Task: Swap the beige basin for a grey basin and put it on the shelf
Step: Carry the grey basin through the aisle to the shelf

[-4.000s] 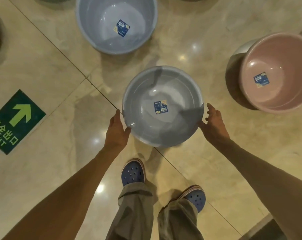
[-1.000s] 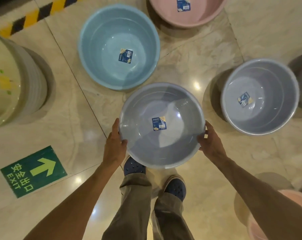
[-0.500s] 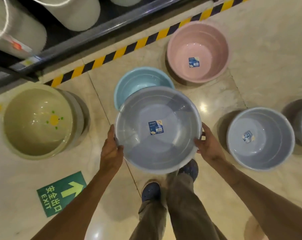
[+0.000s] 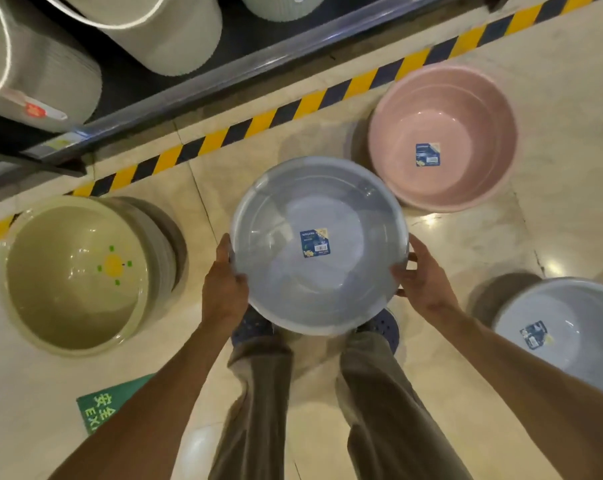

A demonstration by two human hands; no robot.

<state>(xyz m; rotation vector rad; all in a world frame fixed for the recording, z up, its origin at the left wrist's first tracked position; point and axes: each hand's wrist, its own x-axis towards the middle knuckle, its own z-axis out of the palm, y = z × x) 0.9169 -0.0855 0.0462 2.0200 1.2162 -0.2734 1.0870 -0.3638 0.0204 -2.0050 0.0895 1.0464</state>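
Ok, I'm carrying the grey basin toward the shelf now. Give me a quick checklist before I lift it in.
1. Two-handed grip: left hand and right hand hold opposite sides of the grey basin rim: ok.
2. Basin level and empty apart from its sticker: ok.
3. Floor path to the shelf: the beige basin stack sits left and the pink basin right, with a gap between: ok.
4. Free slot on the shelf: pale tubs fill the visible part: cannot tell.
5. Beige basin removed from the shelf: cannot tell.
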